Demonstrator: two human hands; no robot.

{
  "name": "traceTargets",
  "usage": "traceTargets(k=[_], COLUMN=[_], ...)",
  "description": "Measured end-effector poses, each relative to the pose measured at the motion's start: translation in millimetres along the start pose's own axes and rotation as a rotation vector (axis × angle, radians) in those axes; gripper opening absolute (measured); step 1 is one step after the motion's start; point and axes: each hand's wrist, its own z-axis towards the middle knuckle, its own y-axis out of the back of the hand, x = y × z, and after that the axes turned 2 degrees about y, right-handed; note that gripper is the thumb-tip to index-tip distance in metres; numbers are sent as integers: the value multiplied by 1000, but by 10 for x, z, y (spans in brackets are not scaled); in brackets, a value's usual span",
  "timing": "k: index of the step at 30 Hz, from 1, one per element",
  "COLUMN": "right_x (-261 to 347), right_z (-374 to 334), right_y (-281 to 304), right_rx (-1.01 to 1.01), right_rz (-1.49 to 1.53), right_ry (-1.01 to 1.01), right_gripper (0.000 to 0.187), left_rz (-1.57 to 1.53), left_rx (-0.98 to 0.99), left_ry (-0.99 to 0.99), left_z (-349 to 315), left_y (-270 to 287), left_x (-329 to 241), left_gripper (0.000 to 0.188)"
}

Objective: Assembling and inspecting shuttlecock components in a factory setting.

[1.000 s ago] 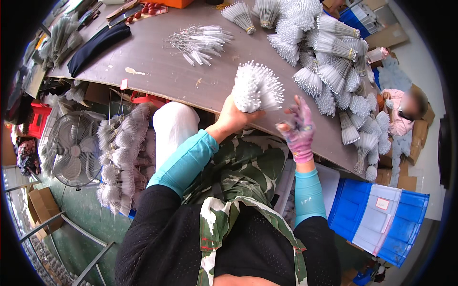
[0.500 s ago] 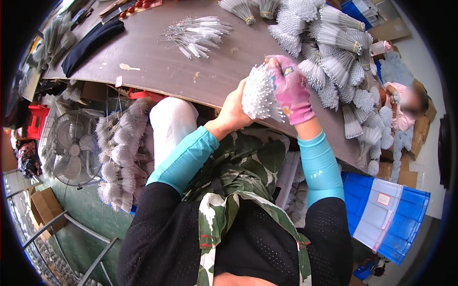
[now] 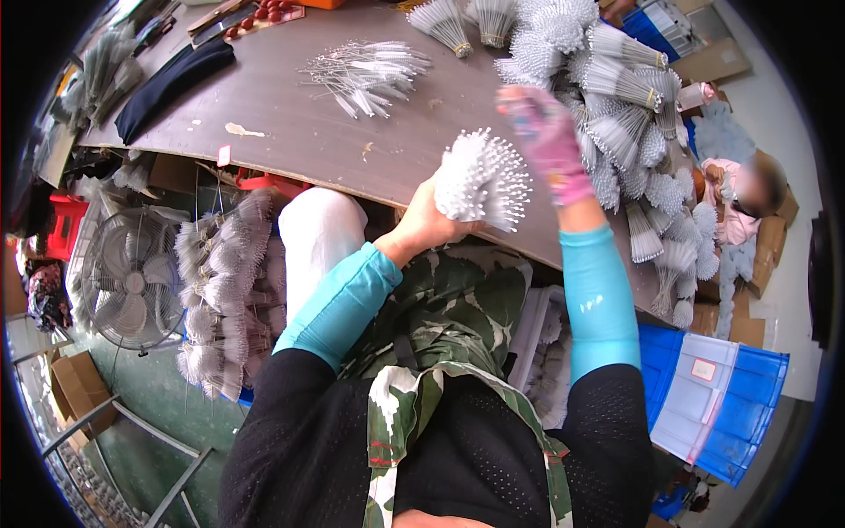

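My bare left hand [image 3: 424, 216] is wrapped round a bundle of thin white-bristled brushes [image 3: 484, 180] at the table's near edge. The bundle's white-tipped ends fan out upward and to the right. To the right and farther off, my right hand [image 3: 547, 145], in a pink patterned glove, is apart from the bundle. Motion smears its fingers, so I cannot tell whether they hold anything. Just beyond it lies a heap of tied brush bundles [image 3: 616, 79]. Loose brushes [image 3: 370, 70] with wire stems are spread on the brown table [image 3: 290, 119] ahead of me.
Dark folded cloth [image 3: 172, 88] and red round pieces [image 3: 264, 13] lie at the table's far left. Below it, brush bundles [image 3: 224, 282] hang beside a standing fan [image 3: 134, 282]. A blue and white crate [image 3: 704, 387] and a person in pink [image 3: 735, 202] are to the right.
My right hand has come off the brush bundle and moved up and away toward the heap. The bundle stays in my left hand, its tips now more spread.
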Motion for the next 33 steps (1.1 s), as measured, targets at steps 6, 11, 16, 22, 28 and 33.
traceTargets(k=[6, 11, 16, 22, 28, 33], right_x=[201, 446, 499, 9, -27, 167], right_z=[-745, -1010, -1249, -1693, -2160, -2225], right_y=[200, -98, -382, -367, -205, -440], right_rx=[180, 5, -58, -219, -463, -306], right_rz=[448, 257, 422, 369, 511, 267], right_ry=[-102, -103, -150, -399, -494, -383], right_gripper=[89, 106, 93, 66, 57, 101], left_rz=[-357, -462, 121, -205, 37, 10], left_rx=[2, 113, 124, -69, -32, -7], left_ry=[197, 184, 8, 442, 612, 271], left_z=[-118, -178, -429, -759, -689, -805], left_y=[39, -25, -234, -599, -571, -575], left_x=[-300, -204, -90, -194, -246, 48], left_gripper=[79, 87, 64, 47, 29, 29])
